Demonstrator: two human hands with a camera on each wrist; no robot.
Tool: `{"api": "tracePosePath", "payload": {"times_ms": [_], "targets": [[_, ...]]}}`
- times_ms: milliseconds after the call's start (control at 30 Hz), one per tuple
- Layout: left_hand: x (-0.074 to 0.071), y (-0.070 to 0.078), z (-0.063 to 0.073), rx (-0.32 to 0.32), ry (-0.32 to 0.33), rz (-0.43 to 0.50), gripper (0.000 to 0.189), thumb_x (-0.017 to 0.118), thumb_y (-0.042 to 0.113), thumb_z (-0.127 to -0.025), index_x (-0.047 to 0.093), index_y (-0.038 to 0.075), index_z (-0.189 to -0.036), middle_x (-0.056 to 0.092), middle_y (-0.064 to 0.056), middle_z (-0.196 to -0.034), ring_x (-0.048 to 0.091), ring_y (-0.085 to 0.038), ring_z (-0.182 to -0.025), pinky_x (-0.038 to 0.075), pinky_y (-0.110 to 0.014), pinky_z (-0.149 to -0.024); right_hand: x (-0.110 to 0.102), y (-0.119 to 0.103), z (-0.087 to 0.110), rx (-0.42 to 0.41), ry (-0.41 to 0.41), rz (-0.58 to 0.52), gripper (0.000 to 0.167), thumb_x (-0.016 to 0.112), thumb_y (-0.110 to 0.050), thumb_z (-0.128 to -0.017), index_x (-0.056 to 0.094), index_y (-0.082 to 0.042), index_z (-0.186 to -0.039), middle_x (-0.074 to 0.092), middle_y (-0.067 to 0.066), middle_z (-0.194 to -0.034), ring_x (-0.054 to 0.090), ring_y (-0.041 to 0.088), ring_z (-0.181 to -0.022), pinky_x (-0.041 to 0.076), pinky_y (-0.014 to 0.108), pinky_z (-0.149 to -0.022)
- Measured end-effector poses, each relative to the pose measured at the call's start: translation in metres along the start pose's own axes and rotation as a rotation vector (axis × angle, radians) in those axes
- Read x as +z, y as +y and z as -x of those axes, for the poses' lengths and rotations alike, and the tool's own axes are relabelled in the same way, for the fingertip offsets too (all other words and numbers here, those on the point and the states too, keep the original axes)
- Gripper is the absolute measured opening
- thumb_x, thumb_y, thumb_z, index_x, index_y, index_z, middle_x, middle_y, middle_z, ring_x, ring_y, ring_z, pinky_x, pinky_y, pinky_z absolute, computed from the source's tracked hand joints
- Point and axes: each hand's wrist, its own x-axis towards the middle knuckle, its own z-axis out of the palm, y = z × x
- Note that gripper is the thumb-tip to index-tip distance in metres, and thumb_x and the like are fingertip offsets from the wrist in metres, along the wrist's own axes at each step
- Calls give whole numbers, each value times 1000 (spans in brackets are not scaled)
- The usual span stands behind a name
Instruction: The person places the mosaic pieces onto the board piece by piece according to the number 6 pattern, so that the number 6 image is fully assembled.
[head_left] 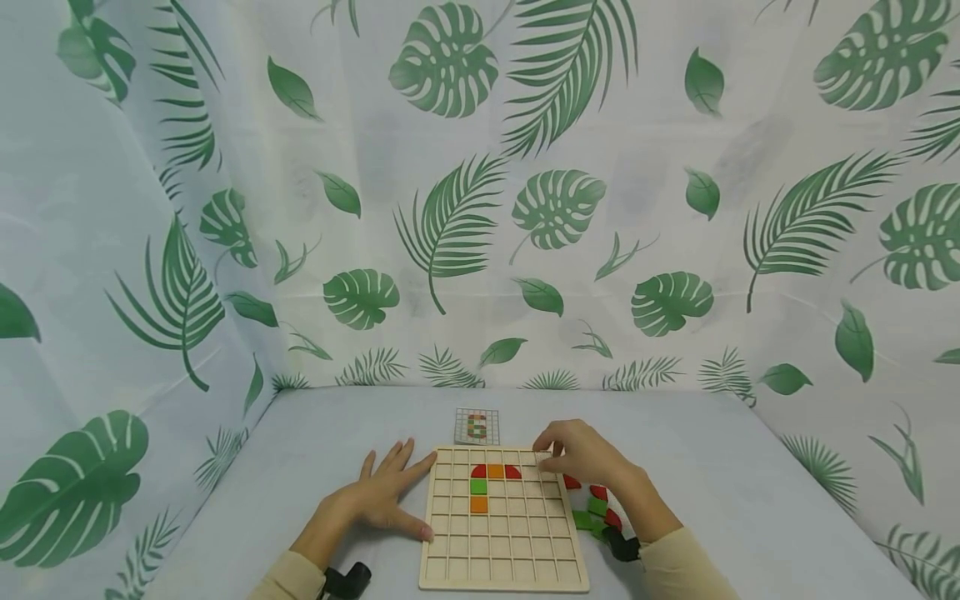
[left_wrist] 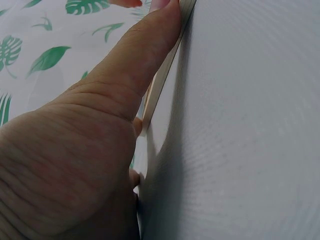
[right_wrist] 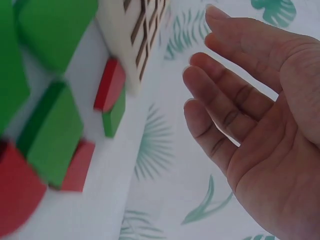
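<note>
A pale wooden grid board (head_left: 525, 548) lies in front of me. In its upper cells sit a red rounded piece (head_left: 478, 472), an orange square (head_left: 496, 472) and another red rounded piece (head_left: 513, 472). Below the left red one come a green square (head_left: 479, 487) and a second orange square (head_left: 478, 505). My left hand (head_left: 378, 497) is spread, its thumb and index finger against the board's left edge. Over the upper right corner is my right hand (head_left: 585, 455), fingers loosely bent; its palm (right_wrist: 280, 175) shows nothing held in the right wrist view.
Loose green pieces (head_left: 583, 520) and red pieces (head_left: 572, 482) lie right of the board, partly behind the right wrist's black camera (head_left: 622, 545). A gridded pattern card (head_left: 477, 426) lies beyond the board. Leaf-printed cloth (head_left: 480, 333) stands behind the table.
</note>
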Motion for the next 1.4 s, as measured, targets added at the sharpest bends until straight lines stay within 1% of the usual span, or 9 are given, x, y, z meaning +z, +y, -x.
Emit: {"api": "tracePosePath", "payload": {"times_ms": [133, 300, 467, 667, 900, 1033, 1167, 1267, 1400], "targets": [[0, 1, 0, -2, -1, 4, 122, 81, 77, -69, 25, 30, -166, 5, -24, -174, 1, -45, -162, -6, -78, -121, -7, 9, 5, 18, 11, 0, 23, 82, -11, -90, 78, -4, -111, 76, 7, -105, 60, 12, -84, 53, 22, -64], [0, 1, 0, -6, -4, 5, 122, 81, 78, -68, 26, 30, -166, 5, -24, -174, 1, -45, -162, -5, -78, -121, -15, 18, 14, 30, 9, -16, 24, 82, -10, -89, 77, -2, -111, 75, 9, -103, 63, 14, -84, 54, 23, -64], [-1, 0, -1, -4, -6, 2, 123, 80, 78, -69, 24, 30, -167, 4, -23, -174, 1, -44, -162, -6, -77, -121, -23, 26, 23, 55, -29, -24, 23, 83, -11, -87, 78, -3, -109, 76, 8, -104, 64, 15, -85, 55, 24, -66], [-3, 0, -1, -11, -7, -2, 122, 80, 78, -69, 25, 30, -166, 4, -23, -174, 1, -44, -162, -6, -76, -122, -29, 40, 32, 80, -94, -75, 21, 85, -5, -83, 80, -7, -103, 77, 4, -99, 63, 16, -80, 55, 25, -61], [-1, 2, -1, -18, -9, -4, 122, 81, 79, -68, 26, 31, -166, 5, -23, -174, 2, -43, -162, -6, -76, -122, -20, 56, 29, 53, -38, -32, 22, 81, -6, -87, 79, -4, -109, 77, 6, -105, 65, 15, -86, 55, 24, -67], [0, 1, -1, -18, -9, 2, 122, 81, 78, -68, 26, 30, -166, 5, -23, -174, 2, -43, -162, -6, -76, -122, -11, 57, 25, 110, -41, -22, 24, 80, -2, -88, 79, -8, -111, 75, 2, -107, 63, 13, -85, 55, 23, -68], [0, 0, 0, -16, -7, 5, 122, 81, 78, -68, 25, 31, -166, 4, -23, -174, 1, -43, -162, -6, -76, -122, -5, 54, 23, 152, -77, -12, 30, 77, 3, -87, 81, -13, -112, 71, -3, -104, 58, 15, -83, 53, 25, -68], [0, 0, -1, -16, -7, 3, 122, 80, 79, -68, 25, 31, -166, 4, -22, -174, 1, -43, -162, -6, -77, -122, -2, 52, 22, 142, -90, 19, 31, 77, 4, -86, 82, -15, -110, 68, -4, -100, 56, 16, -85, 54, 28, -70], [0, -1, -1, -14, -10, 0, 122, 80, 79, -69, 24, 31, -167, 4, -22, -175, 1, -43, -162, -6, -77, -121, -1, 52, 23, 137, -64, 64, 24, 79, 2, -85, 82, -13, -103, 68, -5, -97, 59, 15, -88, 56, 31, -75]]}}
